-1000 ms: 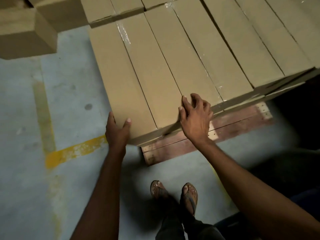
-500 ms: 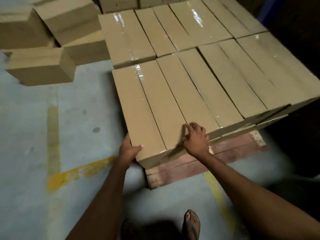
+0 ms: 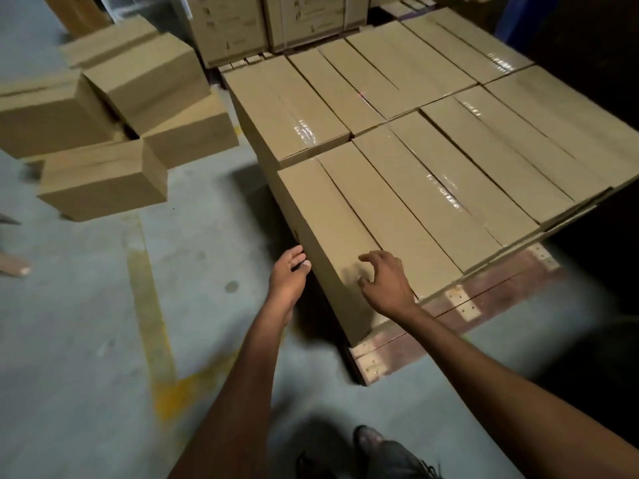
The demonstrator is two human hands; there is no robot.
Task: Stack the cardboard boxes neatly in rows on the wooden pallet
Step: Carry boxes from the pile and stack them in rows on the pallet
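At lower centre of the frame, the left hand (image 3: 288, 276) lies with straight fingers along the left side of the nearest box (image 3: 332, 216) and grips nothing; whether it touches the cardboard I cannot tell. The right hand (image 3: 387, 283) is over that box's near top corner, fingers loosely curled and spread, holding nothing. The box sits at the near-left corner of the pallet (image 3: 491, 292), whose reddish boards show below it at centre right. With it, the near row (image 3: 449, 188) stands long sides touching, taped tops level. The far row (image 3: 363, 77) runs across the upper middle. Loose boxes (image 3: 131, 108) lie jumbled on the floor (image 3: 86, 340) at upper left, apart from the pallet. A yellow line (image 3: 148, 288) crosses the floor at left.
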